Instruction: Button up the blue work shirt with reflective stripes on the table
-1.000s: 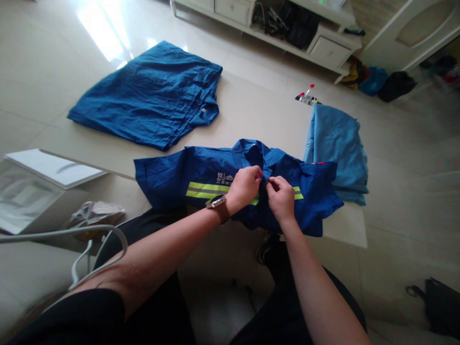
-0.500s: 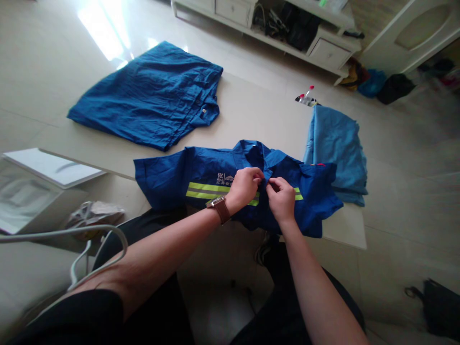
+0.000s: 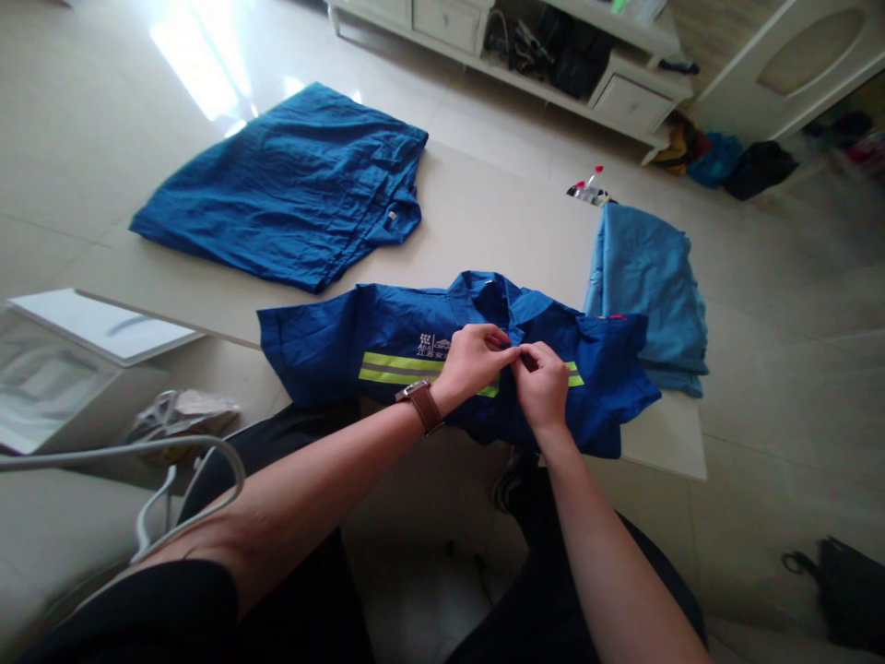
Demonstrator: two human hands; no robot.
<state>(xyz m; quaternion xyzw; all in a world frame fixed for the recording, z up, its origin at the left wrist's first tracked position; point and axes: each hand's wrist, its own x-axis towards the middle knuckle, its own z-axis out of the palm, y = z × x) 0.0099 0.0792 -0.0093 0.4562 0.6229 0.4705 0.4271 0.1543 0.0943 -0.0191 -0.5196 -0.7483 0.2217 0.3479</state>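
A dark blue work shirt (image 3: 401, 318) with a yellow-green and grey reflective stripe and white lettering lies across the near edge of the table, its collar pointing away from me. My left hand (image 3: 476, 366), with a brown-strapped watch on the wrist, pinches the shirt's front opening just below the collar. From the other side my right hand (image 3: 543, 383) is closed on the same front edge. The fingertips of both hands meet there, and the small part between them is hidden.
Another blue garment (image 3: 290, 184) lies flat on the white table (image 3: 504, 212) at the far left. A light blue folded cloth (image 3: 646, 286) hangs over the right end, near red-capped bottles (image 3: 589, 187). At left are a white box (image 3: 76, 369) and a bent pale tube (image 3: 228, 452).
My left thumb and fingers have shifted slightly right, and now touch the right hand's fingertips at the shirt front. The shirt itself has stayed in place.
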